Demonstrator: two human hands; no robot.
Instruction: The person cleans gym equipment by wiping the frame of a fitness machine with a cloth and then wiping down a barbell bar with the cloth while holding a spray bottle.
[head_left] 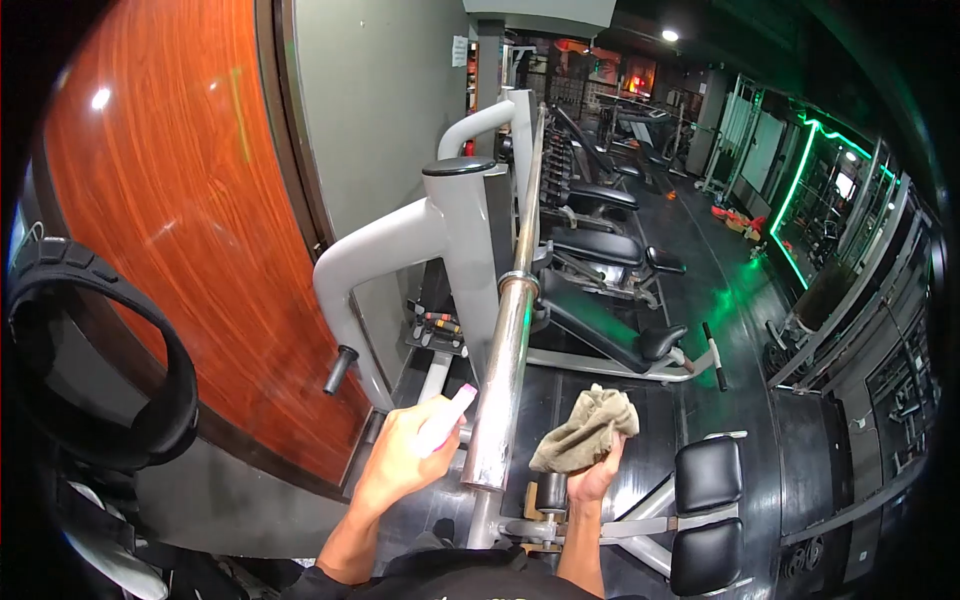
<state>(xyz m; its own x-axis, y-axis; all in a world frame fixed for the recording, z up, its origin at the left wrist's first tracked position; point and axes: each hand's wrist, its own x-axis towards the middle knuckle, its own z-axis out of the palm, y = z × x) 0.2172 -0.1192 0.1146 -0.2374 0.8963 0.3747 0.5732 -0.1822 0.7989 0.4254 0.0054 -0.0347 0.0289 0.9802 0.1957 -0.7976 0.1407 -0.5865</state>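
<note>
My left hand (400,455) is closed around a slim white object with a pink tip (449,418), perhaps a small bottle; most of it is hidden in the fist. Just right of that hand is the thick chrome end of a barbell (499,385), its bar running away from me along a grey rack post (465,245). On the bar's other side, my right hand (595,482) grips a crumpled olive-beige cloth (588,430). The cloth appears apart from the bar, and the palm is mostly behind it.
A grey tube with a black peg (341,369) juts out at left, before a wooden door panel (185,200). Black padded benches (595,320) line the floor ahead. Another seat with black pads (708,475) stands low right. A black strap loop (100,350) hangs at far left.
</note>
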